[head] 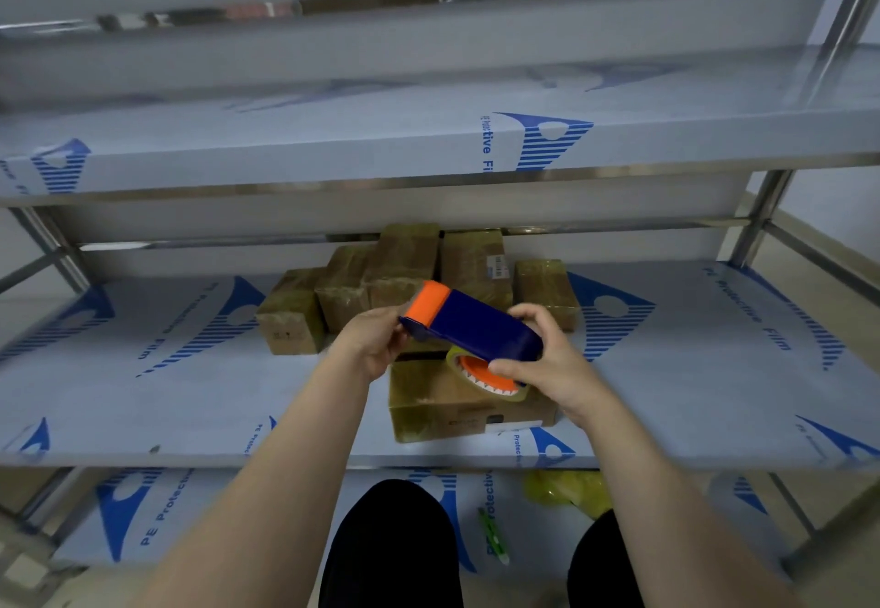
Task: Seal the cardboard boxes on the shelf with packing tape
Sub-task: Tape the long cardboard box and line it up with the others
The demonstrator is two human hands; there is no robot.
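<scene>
Steel shelving wrapped in blue-printed film is filling the view, and the middle shelf is carrying the boxes. Both hands are holding the dispenser. The left hand is pinching its orange front end, and the right hand is curling round the rear, thumb beside the roll.

The dispenser is hanging tilted just above the front box, which is lying directly under the grip, near the shelf's front edge. Whether the roll is touching the box top I cannot tell. The back boxes are clustering beyond the grip, against the rear of the shelf, most looking glossy, as if taped.

The dispenser is probably light, rigid plastic, best held by its blue body. The tape itself is likely thin and sticky, prone to folding on itself. The front box is looking stiff but light, and may be sliding easily on the slick film, so one hand is probably needed on it.
</scene>
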